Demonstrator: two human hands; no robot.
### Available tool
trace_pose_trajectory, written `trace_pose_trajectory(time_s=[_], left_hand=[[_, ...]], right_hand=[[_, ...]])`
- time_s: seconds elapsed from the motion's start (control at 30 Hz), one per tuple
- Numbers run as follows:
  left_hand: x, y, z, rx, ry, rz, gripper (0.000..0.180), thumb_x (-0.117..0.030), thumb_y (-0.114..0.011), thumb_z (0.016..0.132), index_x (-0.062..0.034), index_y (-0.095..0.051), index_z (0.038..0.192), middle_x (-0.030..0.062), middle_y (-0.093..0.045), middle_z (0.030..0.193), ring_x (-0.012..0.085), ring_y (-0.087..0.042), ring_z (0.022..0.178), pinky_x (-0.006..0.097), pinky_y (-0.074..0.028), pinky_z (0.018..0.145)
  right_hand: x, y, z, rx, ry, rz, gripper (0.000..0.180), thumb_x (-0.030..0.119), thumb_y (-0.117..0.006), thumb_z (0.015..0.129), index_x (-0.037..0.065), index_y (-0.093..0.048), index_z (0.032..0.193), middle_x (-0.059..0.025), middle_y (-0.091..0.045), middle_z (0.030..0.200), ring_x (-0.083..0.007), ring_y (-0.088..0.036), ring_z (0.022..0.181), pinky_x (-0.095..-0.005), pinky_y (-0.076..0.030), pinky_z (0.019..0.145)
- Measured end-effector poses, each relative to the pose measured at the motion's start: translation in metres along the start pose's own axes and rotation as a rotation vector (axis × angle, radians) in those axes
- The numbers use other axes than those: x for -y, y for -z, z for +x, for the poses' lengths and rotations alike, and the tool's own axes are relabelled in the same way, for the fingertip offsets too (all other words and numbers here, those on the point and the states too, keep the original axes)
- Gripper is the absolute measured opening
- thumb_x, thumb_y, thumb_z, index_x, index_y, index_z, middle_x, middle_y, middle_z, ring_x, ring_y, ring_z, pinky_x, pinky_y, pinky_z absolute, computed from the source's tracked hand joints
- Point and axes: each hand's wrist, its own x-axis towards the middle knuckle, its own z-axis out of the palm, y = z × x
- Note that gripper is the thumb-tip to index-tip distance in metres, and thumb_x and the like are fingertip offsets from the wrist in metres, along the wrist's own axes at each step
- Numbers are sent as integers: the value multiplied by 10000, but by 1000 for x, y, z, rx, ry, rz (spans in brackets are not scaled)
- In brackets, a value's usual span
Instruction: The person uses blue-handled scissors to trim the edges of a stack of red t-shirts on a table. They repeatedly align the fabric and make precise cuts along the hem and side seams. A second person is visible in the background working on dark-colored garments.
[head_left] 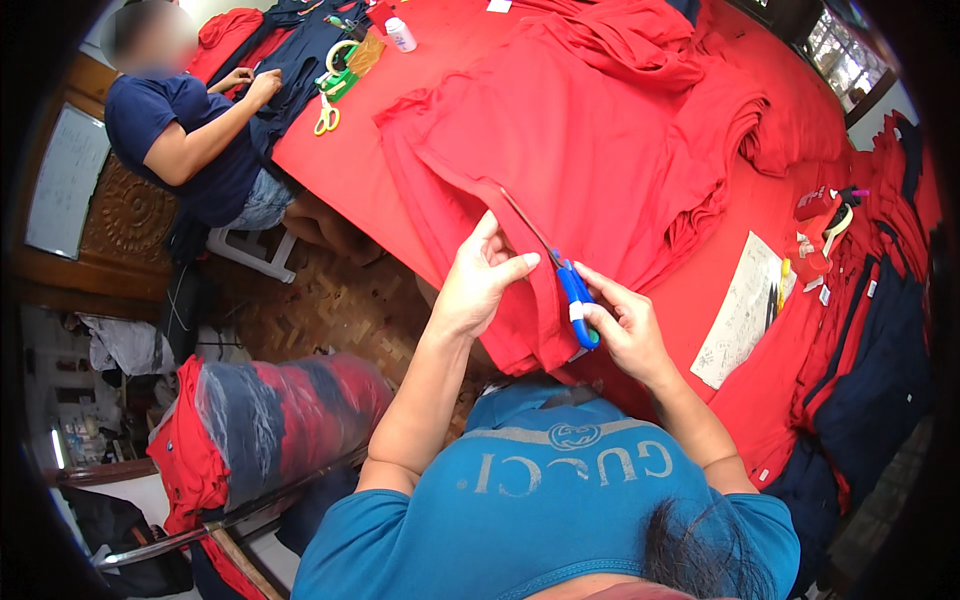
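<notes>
My right hand (630, 330) grips the blue handles of a pair of scissors (577, 297). Their dark blades point away from me and to the left, lying along the edge of a red garment (520, 110). That edge is held by my left hand (472, 285), thumb on top and fingers partly hidden by the cloth, just left of the scissors. The garment lies on top of a layered stack of red fabric, spread over the red-covered table (345, 150).
Across the table's left side a person (180, 140) handles dark cloth. Yellow-handled scissors (327, 117), a tape dispenser (342, 80) and a white bottle (400, 35) lie nearby. A paper sheet (728, 330) and piled red and navy garments (870, 350) are on the right. A plastic-wrapped bundle (290, 415) stands lower left.
</notes>
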Motion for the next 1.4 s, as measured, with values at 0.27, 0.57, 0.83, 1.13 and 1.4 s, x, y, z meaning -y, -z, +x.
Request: trace_pose_trajectory(time_s=[0.27,0.57,0.83,1.13,1.4], left_hand=[[-4,17,19,-30,-39,-28,238,35,-575,880,-5,-583,1114,46,-634,1070,91,-580,960,256,-463,853],[-6,18,20,-35,-62,47,307,61,-599,850,-3,-575,1149,55,-637,1080,112,-599,968,271,-478,879],[-4,14,20,-17,-16,72,461,51,-603,859,-3,-493,1303,85,-588,1214,158,-570,1092,306,-461,945],[-9,16,26,19,-26,63,475,30,-601,864,11,-469,1320,79,-614,1129,122,-590,989,270,-477,904],[-8,27,44,-44,-39,-91,508,25,-634,846,-4,-469,1326,80,-610,1157,133,-592,1015,276,-474,909]], right_hand=[[-1,-4,12,-41,252,-188,500,55,-637,858,-22,-509,1335,-142,-639,1045,-158,-638,931,-293,-510,774],[16,-5,15,-18,201,-320,528,94,-676,856,-30,-498,1337,-163,-632,1017,-203,-651,918,-312,-511,777],[1,-1,15,-27,-57,1,451,77,-615,886,-35,-526,1313,-153,-649,1072,-156,-635,938,-294,-497,819],[-1,-6,27,-42,122,-51,453,39,-566,897,-24,-503,1341,-127,-668,1043,-127,-622,931,-276,-497,803],[-1,0,29,-19,57,-50,465,70,-611,895,-21,-506,1338,-134,-657,1065,-146,-643,934,-291,-509,790]])
